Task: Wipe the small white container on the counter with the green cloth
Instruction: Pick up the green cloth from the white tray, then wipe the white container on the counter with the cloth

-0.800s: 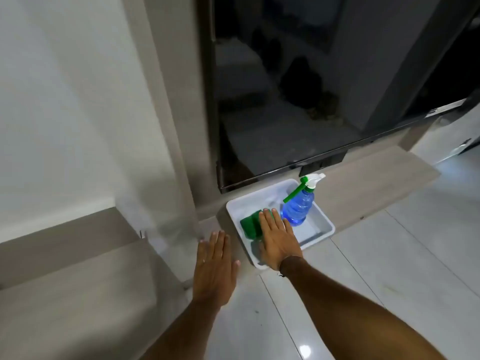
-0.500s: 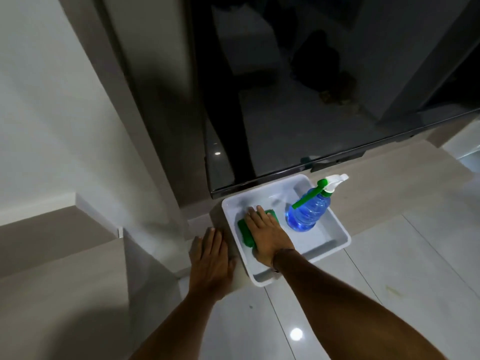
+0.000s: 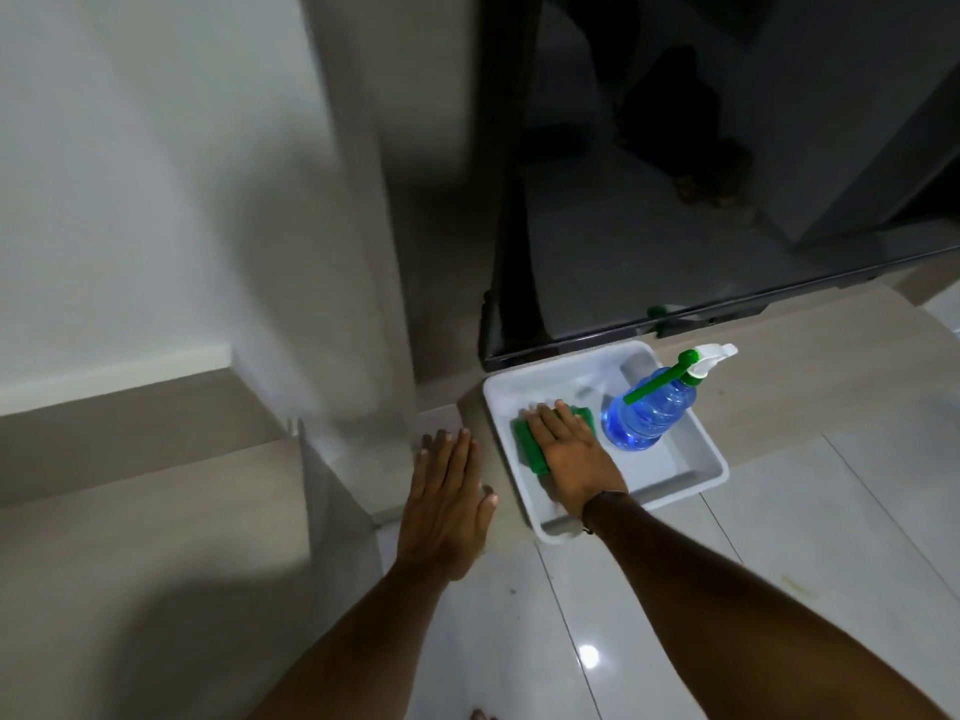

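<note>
Hands of a person reach forward and down over a low pale wooden table and a glossy tiled floor (image 3: 810,522). Farthest left, the left hand (image 3: 445,504) lies flat, palm down, fingers straight and close together, on the table (image 3: 810,376) edge just left of a white container. Immediately right of that hand sits the small white container (image 3: 701,459), a shallow rectangular tray resting on the table's front edge. Inside it, the right hand (image 3: 574,454) presses flat with fingers extended on a green cloth (image 3: 530,444), which lies on the tray's floor in its left half; green shows on both sides of the fingers. Just right of the right hand, inside the same tray, a blue spray bottle (image 3: 647,410) with a green and white trigger head leans toward the right. Beyond both hands rises a large dark glossy screen (image 3: 727,148).
</note>
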